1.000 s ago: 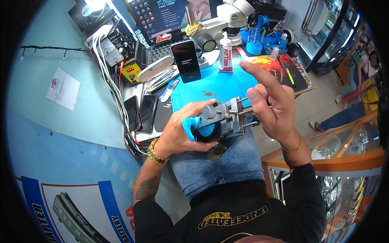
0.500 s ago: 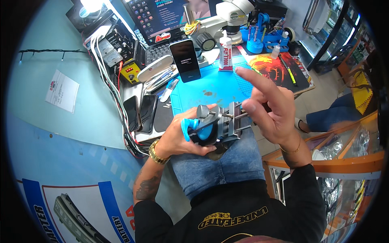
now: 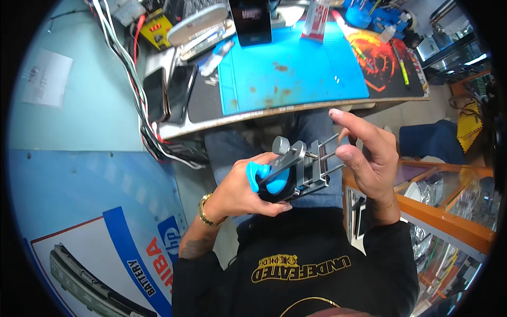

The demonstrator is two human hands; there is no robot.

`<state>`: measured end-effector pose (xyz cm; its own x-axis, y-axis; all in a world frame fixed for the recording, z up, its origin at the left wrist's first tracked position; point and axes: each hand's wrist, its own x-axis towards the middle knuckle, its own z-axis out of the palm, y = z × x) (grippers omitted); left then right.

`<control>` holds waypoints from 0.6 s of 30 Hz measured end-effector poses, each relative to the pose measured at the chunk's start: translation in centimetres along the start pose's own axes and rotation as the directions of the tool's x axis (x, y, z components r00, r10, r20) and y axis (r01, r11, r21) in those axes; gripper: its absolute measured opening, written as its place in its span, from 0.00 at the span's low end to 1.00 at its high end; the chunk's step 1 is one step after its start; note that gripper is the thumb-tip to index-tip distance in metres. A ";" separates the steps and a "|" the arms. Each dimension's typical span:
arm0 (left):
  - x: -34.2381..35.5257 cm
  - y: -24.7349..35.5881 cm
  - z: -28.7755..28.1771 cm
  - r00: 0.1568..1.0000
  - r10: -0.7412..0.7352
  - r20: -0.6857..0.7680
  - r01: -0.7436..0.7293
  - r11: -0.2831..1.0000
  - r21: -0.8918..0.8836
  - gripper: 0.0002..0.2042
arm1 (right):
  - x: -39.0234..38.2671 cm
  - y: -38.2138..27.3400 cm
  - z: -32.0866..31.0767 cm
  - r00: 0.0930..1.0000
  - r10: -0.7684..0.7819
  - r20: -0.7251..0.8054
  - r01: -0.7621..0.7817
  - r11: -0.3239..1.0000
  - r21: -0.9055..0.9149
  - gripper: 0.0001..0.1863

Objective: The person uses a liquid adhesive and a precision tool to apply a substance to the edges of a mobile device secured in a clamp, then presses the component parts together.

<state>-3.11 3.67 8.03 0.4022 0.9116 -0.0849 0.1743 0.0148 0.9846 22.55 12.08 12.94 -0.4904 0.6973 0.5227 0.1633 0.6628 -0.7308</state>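
My left hand (image 3: 240, 186) is wrapped round a metal suction-cup clamp (image 3: 309, 170) held over my lap. The clamp has a blue lever, a black and blue round suction part, a knurled screw knob and several thin rods pointing right. My right hand (image 3: 372, 156) hovers just right of the rod ends, holding nothing. Its index finger is stretched out and its thumb is apart from it. Beyond my hands, a blue work mat (image 3: 296, 71) lies on the bench. A dark phone (image 3: 251, 24) stands at its far edge, beside a white and red glue tube (image 3: 316, 21).
Two dark phones (image 3: 181, 90) lie at the bench's left, next to a bundle of cables (image 3: 138, 100). An open pale case (image 3: 198, 25) is behind them. A yellow pen (image 3: 404, 73) lies on the red-patterned mat (image 3: 369, 53). An orange-edged glass display case (image 3: 449, 219) stands on my right.
The head view has tilted down, so the bench sits higher in the picture. My left hand keeps its hold on the clamp. My right index finger has come lower, beside the rods.
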 end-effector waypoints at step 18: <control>-1.5 -4.8 1.5 0.948 -0.147 0.282 0.211 0.955 -0.211 0.44 | -8.2 1.2 2.7 0.943 0.323 -0.085 -0.299 0.931 0.211 0.31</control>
<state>-3.17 1.58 3.21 0.6088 0.7466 -0.2684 0.0617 0.2928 0.9542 24.41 6.42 6.64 -0.3367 0.8944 0.2945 0.1180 0.3503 -0.9292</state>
